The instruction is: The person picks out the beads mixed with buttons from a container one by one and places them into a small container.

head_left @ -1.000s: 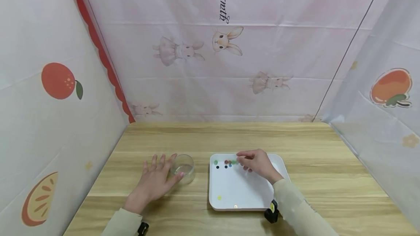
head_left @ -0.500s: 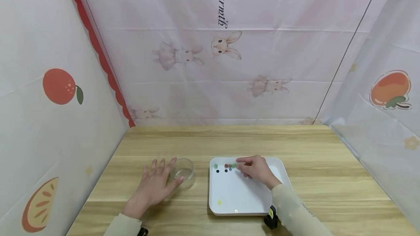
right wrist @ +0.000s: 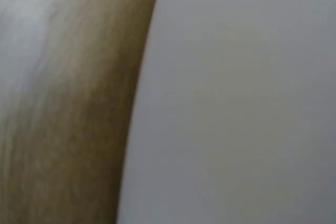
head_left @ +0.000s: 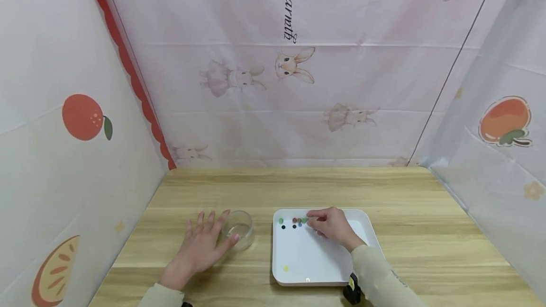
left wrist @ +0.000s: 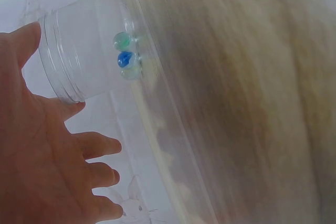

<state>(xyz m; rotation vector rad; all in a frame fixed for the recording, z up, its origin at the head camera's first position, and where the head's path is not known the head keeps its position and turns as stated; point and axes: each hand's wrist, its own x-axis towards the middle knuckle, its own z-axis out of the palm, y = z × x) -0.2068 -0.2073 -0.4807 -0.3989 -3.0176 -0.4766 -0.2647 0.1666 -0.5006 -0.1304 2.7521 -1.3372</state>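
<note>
A clear round jar (head_left: 239,231) stands upright on the table. In the left wrist view, several marbles, among them a blue one (left wrist: 125,59) and a green one (left wrist: 122,41), lie at its bottom. My left hand (head_left: 198,248) holds the jar's rim between thumb and index finger, its other fingers spread. Over a white tray (head_left: 313,259), my right hand (head_left: 334,226) has thumb and index fingertips right at a green marble (head_left: 304,220) in the back row; whether they pinch a marble I cannot tell. The right wrist view shows no hand.
Red (head_left: 295,220), blue and black marbles (head_left: 283,227) sit near the tray's back edge, with another green one (head_left: 281,221) in the left corner. A yellow marble (head_left: 286,268) lies near the front left. Printed cloth (head_left: 294,108) walls in the wooden table (head_left: 256,188).
The head view has tilted up slightly, so everything sits lower in it. Both hands keep nearly the same places, the left at the jar and the right at the tray's back row.
</note>
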